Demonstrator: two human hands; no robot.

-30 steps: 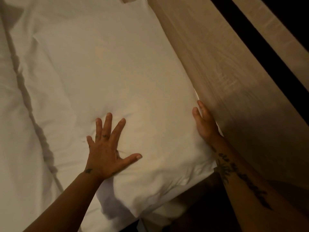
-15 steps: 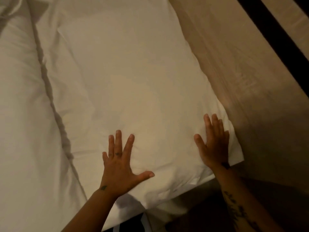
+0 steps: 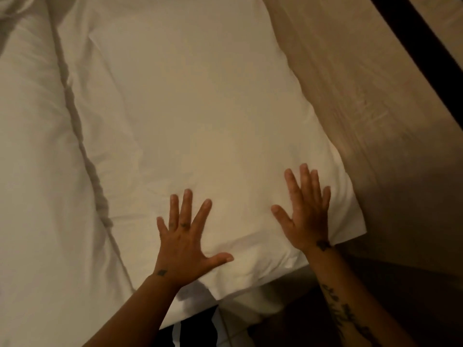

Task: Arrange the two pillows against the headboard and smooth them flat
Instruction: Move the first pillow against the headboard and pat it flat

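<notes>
- A white pillow (image 3: 190, 126) is seen lying flat on the bed, its long right edge set against the wooden headboard (image 3: 363, 101).
- The left hand (image 3: 185, 244) is laid palm down on the near end of the pillow, with the fingers spread wide and the thumb stretched out to the right; nothing is held in its grip.
- The right hand (image 3: 307, 214) is pressed flat on the pillow's near right corner, just beside the headboard, with the fingers extended and slightly fanned; nothing is grasped by it either.
- The fabric is creased in small folds between and below the two hands, while the far part of the pillow is shown smooth.
- A white duvet (image 3: 37, 171) is seen to the left of the pillow, with a shadowed seam between them.
- A second pillow cannot be made out with certainty.
- Dark tattoo marks are visible on both wrists and along the right forearm (image 3: 350, 309).
</notes>
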